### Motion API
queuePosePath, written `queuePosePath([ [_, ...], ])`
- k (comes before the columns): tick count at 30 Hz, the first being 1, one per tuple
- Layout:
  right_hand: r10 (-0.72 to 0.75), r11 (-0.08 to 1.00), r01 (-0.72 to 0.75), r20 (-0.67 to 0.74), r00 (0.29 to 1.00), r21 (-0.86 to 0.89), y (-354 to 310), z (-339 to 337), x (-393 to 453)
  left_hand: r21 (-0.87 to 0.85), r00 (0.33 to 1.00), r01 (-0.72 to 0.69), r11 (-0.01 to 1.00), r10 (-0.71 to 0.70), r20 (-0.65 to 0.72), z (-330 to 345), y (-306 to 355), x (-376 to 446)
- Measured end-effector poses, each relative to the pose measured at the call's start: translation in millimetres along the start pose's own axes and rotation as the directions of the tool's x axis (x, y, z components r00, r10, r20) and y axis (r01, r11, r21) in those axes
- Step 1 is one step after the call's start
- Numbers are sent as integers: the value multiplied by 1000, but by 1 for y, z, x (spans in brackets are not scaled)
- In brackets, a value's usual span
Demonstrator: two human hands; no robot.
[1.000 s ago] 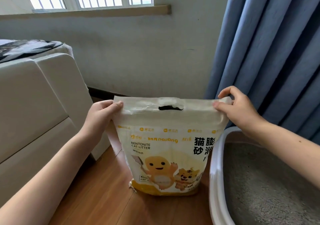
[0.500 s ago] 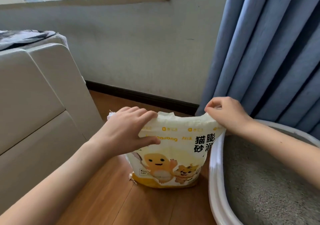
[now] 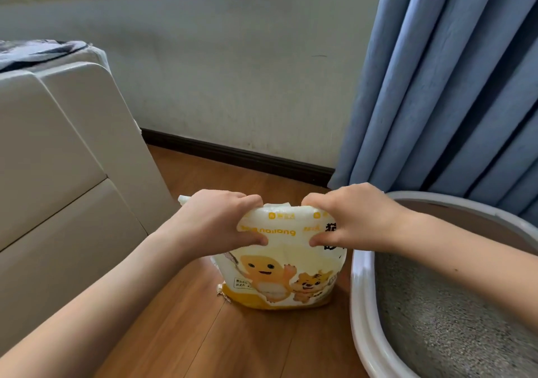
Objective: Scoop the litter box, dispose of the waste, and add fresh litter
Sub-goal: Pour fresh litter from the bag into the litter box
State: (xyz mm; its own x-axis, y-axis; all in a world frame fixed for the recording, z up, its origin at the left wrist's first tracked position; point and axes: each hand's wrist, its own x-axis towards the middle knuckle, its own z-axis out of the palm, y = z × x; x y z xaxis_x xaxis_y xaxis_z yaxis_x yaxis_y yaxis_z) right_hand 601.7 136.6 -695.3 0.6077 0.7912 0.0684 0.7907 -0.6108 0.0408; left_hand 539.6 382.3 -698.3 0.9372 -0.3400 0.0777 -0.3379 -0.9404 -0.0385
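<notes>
Both hands have closed inward along the folded-down top of the litter bag [image 3: 279, 264], left hand [image 3: 221, 220] and right hand [image 3: 349, 217] gripping it with curled fingers, bag upright on the floor at 9 o'clock of the litter box [image 3: 359, 290], apparently being resealed or opened.

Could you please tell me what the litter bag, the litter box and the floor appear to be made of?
Litter bag: seemingly thin plastic film, glossy and printed; it crumples and folds under the left hand and right hand. Litter box: probably rigid moulded plastic, smooth pale grey rim with soft sheen. Floor: wood or wood-look laminate, brown grain, plank seams; which cannot be told.
</notes>
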Motion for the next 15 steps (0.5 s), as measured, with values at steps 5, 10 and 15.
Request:
queuePosePath([
  [5, 57, 992, -79, 221, 974, 95, -2, 9, 7, 7, 975, 76, 997, -76, 210, 11, 5, 2],
  [10, 52, 977, -98, 233, 971, 191, -5, 42, 5, 136, 976, 91, 986, -116, 186, 26, 11, 3],
  [15, -30, 999, 26, -115, 993, -40, -2, 82, 1, 252, 998, 52, 966, -56, 11, 49, 4, -2],
])
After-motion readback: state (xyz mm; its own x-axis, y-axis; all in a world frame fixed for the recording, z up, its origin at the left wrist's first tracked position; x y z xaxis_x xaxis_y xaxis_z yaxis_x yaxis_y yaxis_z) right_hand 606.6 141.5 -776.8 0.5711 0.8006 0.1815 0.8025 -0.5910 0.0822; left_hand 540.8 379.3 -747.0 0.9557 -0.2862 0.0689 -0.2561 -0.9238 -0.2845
